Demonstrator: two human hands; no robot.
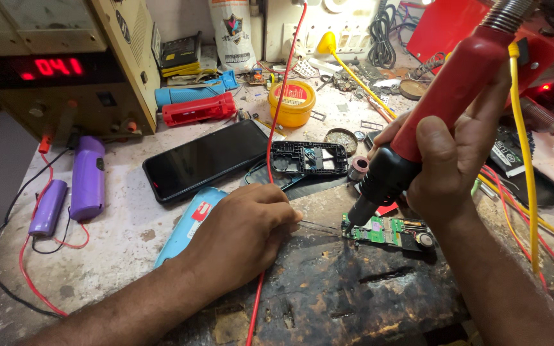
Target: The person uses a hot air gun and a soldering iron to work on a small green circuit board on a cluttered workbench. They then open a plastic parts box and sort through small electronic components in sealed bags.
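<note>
Lower centre: right hand (447, 160) grips red-and-black hot-air wand (418, 138), nozzle over small green circuit board (389, 232); left hand (245, 234) pinches slim metal tweezers (318, 225). Best kept steady, nozzle just clear of the board.

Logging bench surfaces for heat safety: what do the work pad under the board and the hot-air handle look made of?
Work pad: looks like dark wood or fibreboard, matte, charred and gouged. Hot-air handle: smooth red plastic, slight sheen, black nozzle end; coiled metal-looking hose at top. Circuit board: green laminate.
</note>
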